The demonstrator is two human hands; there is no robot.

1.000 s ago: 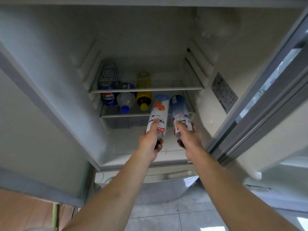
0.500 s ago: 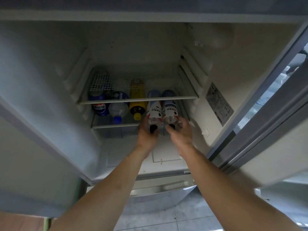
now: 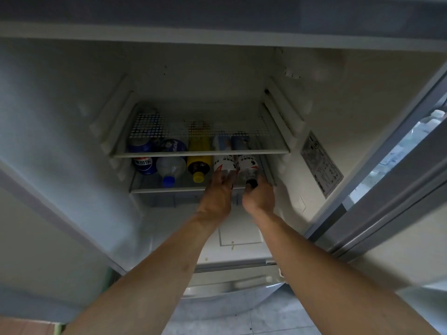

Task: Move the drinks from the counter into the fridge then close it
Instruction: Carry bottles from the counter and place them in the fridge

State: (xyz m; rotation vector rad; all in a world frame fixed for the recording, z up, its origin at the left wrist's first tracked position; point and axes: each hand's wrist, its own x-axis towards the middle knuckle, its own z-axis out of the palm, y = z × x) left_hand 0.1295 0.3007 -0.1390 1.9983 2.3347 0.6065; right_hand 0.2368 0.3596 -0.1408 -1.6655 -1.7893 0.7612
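- Head view looks into the open fridge, where drinks lie on their sides on the lower shelf, under the wire shelf.
- Far left lies a blue Pepsi can, then a clear bottle with a blue cap, then a yellow-capped bottle, all close beside one another.
- Left hand has its fingers wrapped around the neck end of a white-labelled bottle, which lies on that shelf just right of the yellow-capped one.
- Right hand grips the dark-capped end of a second white-labelled bottle, touching the first and near the shelf's right edge.
- Both bottles' caps point out over the shelf's front lip; how far back they sit is hard to tell.
- Risk, as I judge it: round bottles on their sides may roll or slide forward on release, dropping off the lip if not pushed deep enough.
- Pushing hard could knock the neighbouring row askew.
- Fridge door at right stands open; a protruding cap would block its closing.
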